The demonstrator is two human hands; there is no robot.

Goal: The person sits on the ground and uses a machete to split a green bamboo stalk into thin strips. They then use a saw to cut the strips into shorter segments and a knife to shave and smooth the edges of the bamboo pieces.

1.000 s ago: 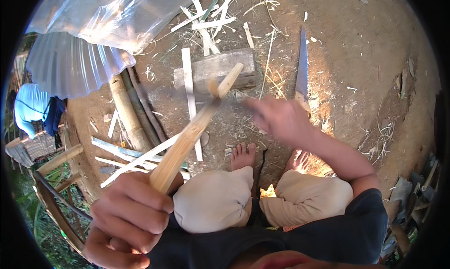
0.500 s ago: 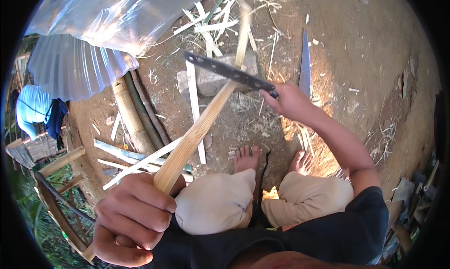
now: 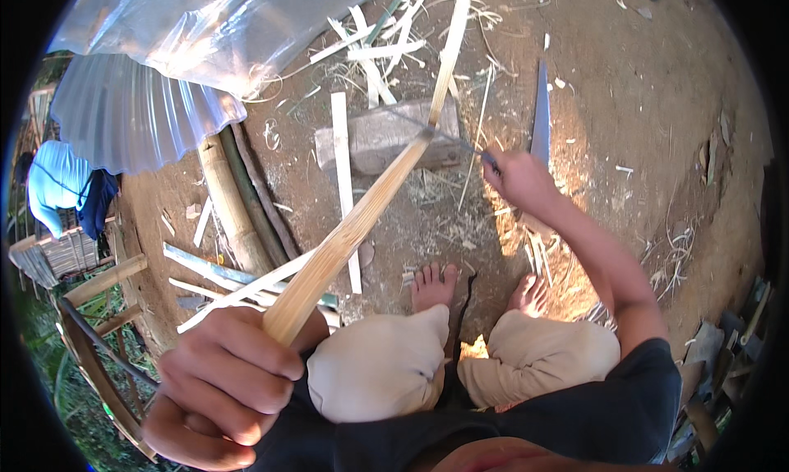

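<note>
My left hand (image 3: 226, 382) is closed round the near end of a long bamboo strip (image 3: 349, 230), which slants away up and to the right over a low wooden block (image 3: 382, 143). My right hand (image 3: 523, 180) grips the handle of a long dark knife (image 3: 457, 141). The blade is seen almost edge-on, as a thin line, and crosses the bamboo strip above the block. Whether the edge bites into the strip or only rests on it, I cannot tell.
A saw-like blue-grey blade (image 3: 541, 115) lies right of the block. Pale split strips (image 3: 386, 51) and shavings litter the ground beyond. Bamboo poles (image 3: 230, 201) lie left, near clear corrugated sheeting (image 3: 136, 115). My bare foot (image 3: 433, 285) is below the block. A person in blue (image 3: 59, 180) is far left.
The knife blade has turned from showing its broad side to nearly edge-on. My right hand has shifted slightly right and down. The strip's far end has swung right, and my left hand has moved slightly left.
</note>
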